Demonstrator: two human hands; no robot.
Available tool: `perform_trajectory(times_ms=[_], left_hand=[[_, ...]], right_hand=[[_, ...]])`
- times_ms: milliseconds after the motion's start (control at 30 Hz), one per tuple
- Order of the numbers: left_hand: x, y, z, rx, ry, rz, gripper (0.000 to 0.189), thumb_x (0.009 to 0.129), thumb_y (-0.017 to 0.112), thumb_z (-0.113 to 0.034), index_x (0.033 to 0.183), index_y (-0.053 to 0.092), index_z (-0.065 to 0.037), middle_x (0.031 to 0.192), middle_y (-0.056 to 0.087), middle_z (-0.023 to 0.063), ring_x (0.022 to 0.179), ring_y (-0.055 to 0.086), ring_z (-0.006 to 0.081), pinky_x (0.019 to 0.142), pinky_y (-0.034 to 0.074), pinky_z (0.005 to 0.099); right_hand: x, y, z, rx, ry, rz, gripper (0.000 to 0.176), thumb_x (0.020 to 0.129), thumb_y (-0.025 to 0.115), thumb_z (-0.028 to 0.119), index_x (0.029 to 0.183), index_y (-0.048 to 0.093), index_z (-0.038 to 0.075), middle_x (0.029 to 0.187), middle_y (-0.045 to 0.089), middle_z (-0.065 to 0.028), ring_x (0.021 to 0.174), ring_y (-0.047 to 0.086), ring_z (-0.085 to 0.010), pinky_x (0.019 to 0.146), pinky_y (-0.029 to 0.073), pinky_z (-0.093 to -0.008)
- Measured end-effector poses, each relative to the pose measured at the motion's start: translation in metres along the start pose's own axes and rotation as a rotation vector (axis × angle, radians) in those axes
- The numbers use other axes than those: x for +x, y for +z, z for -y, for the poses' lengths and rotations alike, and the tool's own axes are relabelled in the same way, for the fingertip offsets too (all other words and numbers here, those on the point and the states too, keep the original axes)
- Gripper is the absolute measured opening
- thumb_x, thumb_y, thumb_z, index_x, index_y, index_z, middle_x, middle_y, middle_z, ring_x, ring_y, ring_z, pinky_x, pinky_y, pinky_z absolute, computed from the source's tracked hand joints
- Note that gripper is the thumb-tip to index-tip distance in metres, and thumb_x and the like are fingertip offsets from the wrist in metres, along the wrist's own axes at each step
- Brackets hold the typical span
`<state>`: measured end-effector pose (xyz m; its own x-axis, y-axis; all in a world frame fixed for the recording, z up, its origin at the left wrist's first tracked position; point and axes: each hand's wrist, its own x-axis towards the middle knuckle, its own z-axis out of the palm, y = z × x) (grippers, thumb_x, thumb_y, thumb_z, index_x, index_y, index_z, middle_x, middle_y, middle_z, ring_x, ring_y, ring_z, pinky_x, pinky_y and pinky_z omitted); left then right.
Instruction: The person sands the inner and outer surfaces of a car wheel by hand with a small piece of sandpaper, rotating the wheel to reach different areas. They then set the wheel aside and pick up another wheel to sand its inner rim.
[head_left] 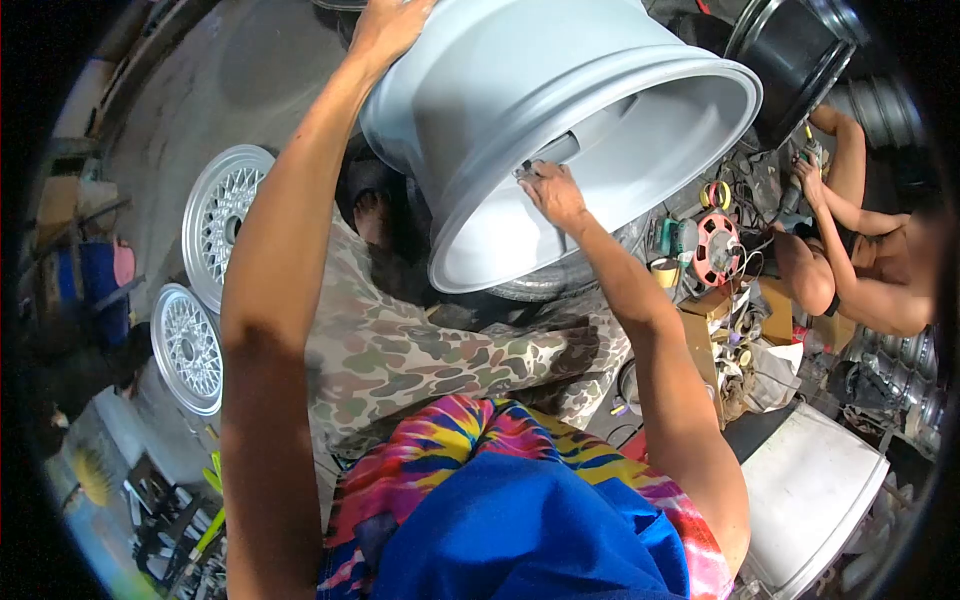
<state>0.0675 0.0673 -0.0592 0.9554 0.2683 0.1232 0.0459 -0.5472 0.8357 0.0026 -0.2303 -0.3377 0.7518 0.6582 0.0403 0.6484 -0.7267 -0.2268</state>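
A large pale grey wheel rim (640, 150) lies tilted in front of me, its open side facing me, with a dark tyre (540, 283) beneath it. My left hand (392, 30) rests on the rim's upper left outer side, partly cut off by the frame's top edge. Inside the barrel, near the spokes, my right hand (555, 192) has its fingers closed around something small and greyish that I cannot make out.
Two silver mesh wheel faces (188, 348) are on the floor at left. A co-worker (880, 260) sits at right, holding a tool. Near them are a red reel (716, 250), cables, cardboard boxes and a black rim (790, 70). A white panel (815, 490) lies lower right.
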Motion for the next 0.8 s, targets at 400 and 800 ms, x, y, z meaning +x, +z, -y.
perform_trajectory(times_ms=[400, 800], left_hand=[[0.0, -0.004, 0.005, -0.005, 0.003, 0.035, 0.059, 0.094, 0.056, -0.054, 0.096, 0.072, 0.002, 0.077, 0.07, 0.0135, 0.073, 0.061, 0.0164, 0.07, 0.047, 0.0351], [0.001, -0.005, 0.008, 0.036, -0.009, 0.027, 0.06, 0.092, 0.058, -0.056, 0.097, 0.072, 0.003, 0.077, 0.069, 0.016, 0.074, 0.061, 0.0181, 0.071, 0.047, 0.0358]], right_hand=[[0.011, 0.008, -0.006, -0.242, -0.04, 0.052, 0.04, 0.096, 0.048, 0.038, 0.104, 0.071, 0.007, 0.133, 0.058, -0.0081, 0.122, 0.05, -0.0276, 0.104, 0.032, -0.0514], [0.033, -0.003, -0.044, -0.495, -0.036, 0.124, 0.034, 0.097, 0.046, 0.031, 0.097, 0.075, 0.012, 0.129, 0.062, -0.0027, 0.12, 0.055, -0.0207, 0.104, 0.031, -0.0499]])
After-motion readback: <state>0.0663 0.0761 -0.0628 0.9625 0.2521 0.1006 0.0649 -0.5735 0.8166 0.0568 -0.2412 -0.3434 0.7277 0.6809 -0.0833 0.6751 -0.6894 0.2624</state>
